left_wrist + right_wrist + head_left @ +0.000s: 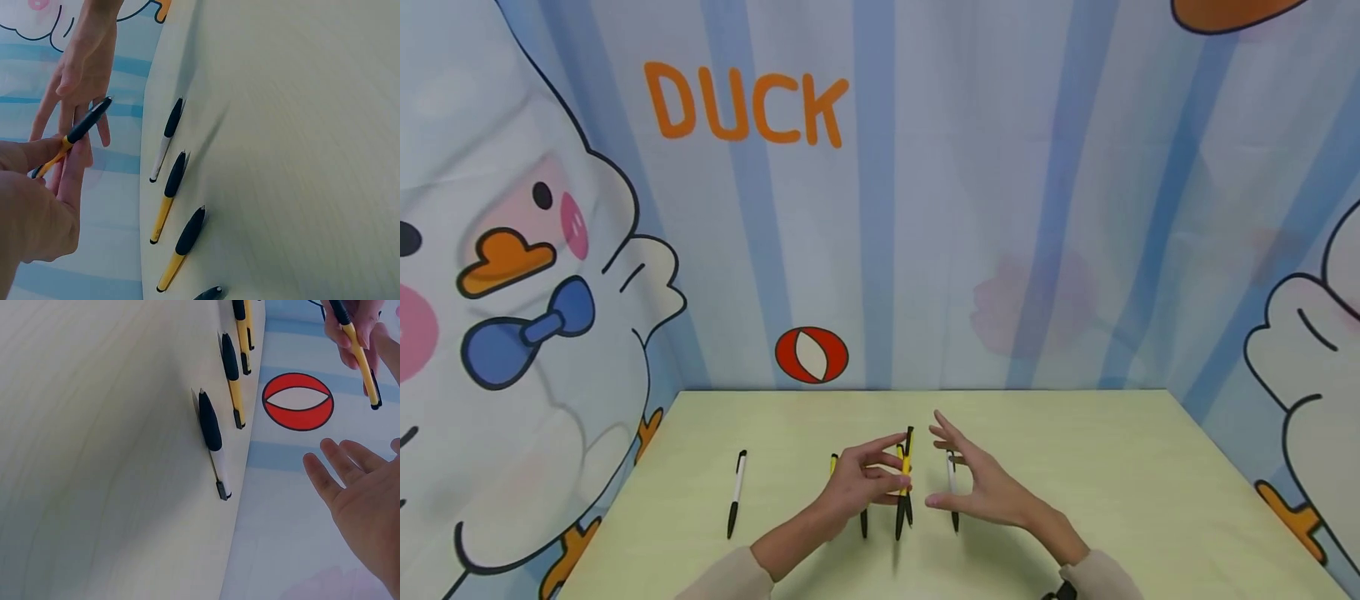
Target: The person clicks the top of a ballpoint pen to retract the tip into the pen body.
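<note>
The left hand pinches a slim yellow-and-black pen, tip down, above the pale yellow tabletop; the right hand is spread near it. Below, I see more yellow-and-black pens lying between two white-and-black pens.

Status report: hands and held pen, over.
Left grip holds yellow pen off the table. Right grip empty. Nothing visible between right grip and pen.

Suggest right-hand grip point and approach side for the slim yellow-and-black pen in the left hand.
Probably pinch the yellow-and-black pen by its lower black section, coming from the right: the left hand holds it mid-barrel, near-upright; that section juts clear below; the right hand is on that side.
</note>
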Demonstrator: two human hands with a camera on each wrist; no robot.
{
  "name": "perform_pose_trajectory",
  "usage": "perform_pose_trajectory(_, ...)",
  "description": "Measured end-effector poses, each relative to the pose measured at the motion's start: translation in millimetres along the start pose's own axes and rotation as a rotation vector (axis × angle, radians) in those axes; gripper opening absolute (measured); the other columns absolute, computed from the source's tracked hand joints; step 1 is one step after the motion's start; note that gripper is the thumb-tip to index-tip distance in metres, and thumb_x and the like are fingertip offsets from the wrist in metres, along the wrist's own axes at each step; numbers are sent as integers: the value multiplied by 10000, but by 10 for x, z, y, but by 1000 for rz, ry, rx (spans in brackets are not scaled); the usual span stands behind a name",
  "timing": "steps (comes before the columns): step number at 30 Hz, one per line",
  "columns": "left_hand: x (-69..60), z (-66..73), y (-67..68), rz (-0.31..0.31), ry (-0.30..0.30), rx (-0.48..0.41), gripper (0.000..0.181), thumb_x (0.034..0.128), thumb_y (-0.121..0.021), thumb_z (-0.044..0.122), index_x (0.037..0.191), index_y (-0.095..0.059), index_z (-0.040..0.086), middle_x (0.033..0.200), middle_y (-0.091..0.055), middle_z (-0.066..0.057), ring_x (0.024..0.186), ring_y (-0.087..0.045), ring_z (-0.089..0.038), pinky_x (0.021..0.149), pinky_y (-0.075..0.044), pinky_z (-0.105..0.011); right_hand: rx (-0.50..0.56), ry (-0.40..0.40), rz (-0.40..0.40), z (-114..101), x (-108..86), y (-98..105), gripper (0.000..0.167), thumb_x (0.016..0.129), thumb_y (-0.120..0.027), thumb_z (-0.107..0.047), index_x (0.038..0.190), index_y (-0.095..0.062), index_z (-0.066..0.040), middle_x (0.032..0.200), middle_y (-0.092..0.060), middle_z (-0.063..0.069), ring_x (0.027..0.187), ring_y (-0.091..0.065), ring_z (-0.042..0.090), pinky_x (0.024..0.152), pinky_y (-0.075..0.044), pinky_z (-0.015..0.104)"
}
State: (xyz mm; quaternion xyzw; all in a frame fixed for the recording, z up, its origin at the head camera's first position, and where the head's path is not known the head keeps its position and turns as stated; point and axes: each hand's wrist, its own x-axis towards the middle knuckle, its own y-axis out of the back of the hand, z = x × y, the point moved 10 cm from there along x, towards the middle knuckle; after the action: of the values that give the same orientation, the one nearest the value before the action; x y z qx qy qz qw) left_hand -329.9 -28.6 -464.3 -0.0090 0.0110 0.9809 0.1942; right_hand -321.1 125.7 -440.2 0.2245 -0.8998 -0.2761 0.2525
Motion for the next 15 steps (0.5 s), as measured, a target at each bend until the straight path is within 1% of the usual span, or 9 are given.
perform_pose_trajectory(3,-5,11,-25,-6,-11,-23,600,920,-748,57,1483,-551,125,1114,-683,-132,904,-771,-191,779,-657,-424,14,0,-29,-12,36,-67,1098,855,-846,-287,1656,-95,-287,1641,-362,139,1435,-477,369,1094,-480,588)
perform_pose_trajectory(8,-2,-10,-78,-24,-18,-54,606,926,-748,76,1492,-540,129,1140,-652,-119,924,-767,-185,782,-656,-429,58,-3,-81,-19,63,-183,1109,849,-853,-261,1658,-93,-269,1659,-311,172,1461,-431,399,1105,-451,625)
perform_pose_trajectory(12,-6,-35,-111,-36,-16,-63,639,923,-753,79,1513,-513,131,1179,-631,-119,933,-753,-157,788,-656,-433,75,-17,-90,-3,72,-237,1117,845,-856,-281,1657,-89,-276,1667,-294,165,1479,-410,374,1114,-452,610)
perform_pose_trajectory(15,-28,-65,-132,-45,6,-71,672,917,-756,68,1529,-493,151,1223,-616,-120,944,-740,-132,804,-654,-433,74,-18,-87,-1,68,-260,1127,840,-860,-299,1657,-84,-278,1654,-317,170,1472,-417,372,1105,-467,597)
